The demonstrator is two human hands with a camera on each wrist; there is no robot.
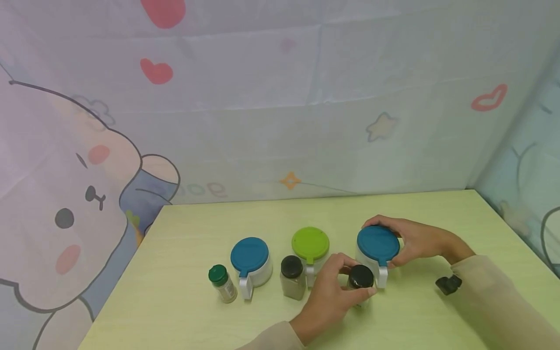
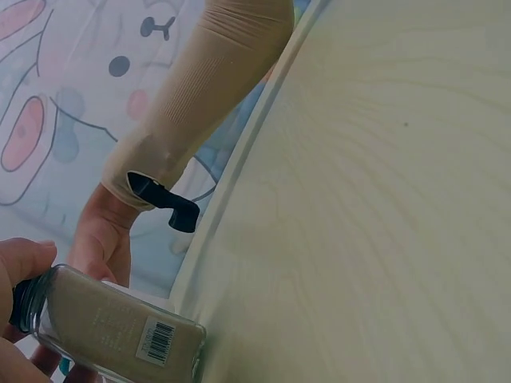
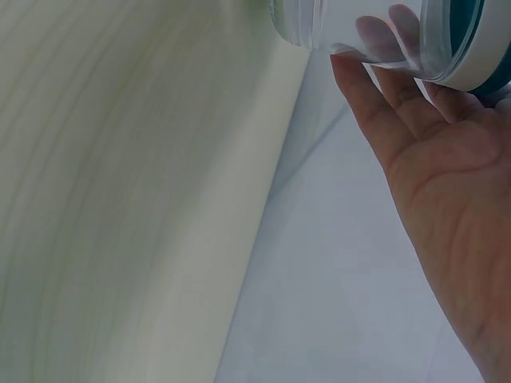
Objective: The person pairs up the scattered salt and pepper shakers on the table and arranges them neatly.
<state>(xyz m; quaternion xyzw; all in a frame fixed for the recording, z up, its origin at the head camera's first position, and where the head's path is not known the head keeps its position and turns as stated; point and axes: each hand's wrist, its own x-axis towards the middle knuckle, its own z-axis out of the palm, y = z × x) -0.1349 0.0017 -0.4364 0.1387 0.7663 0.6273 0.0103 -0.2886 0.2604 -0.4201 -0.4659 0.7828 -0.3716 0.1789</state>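
Observation:
My left hand (image 1: 325, 296) grips a square glass spice jar (image 1: 361, 277) by its black cap and neck. In the left wrist view that jar (image 2: 120, 323) shows a brownish-grey powder inside and a barcode label. My right hand (image 1: 417, 238) curls round a clear seasoning pot (image 1: 378, 243) with a blue lid and white handle. Through the clear wall of the pot (image 3: 375, 28) some right fingers (image 3: 403, 92) show in the right wrist view. The spice jar is just in front of this pot, near its handle. Whether either base touches the table cannot be told.
Left of my hands stand a second black-capped spice jar (image 1: 292, 277), a green-lidded pot (image 1: 310, 245), another blue-lidded pot (image 1: 251, 262) and a small green-capped shaker (image 1: 223, 283). The pale wooden table (image 1: 192, 233) meets a printed cloth (image 1: 245, 136) at its back edge.

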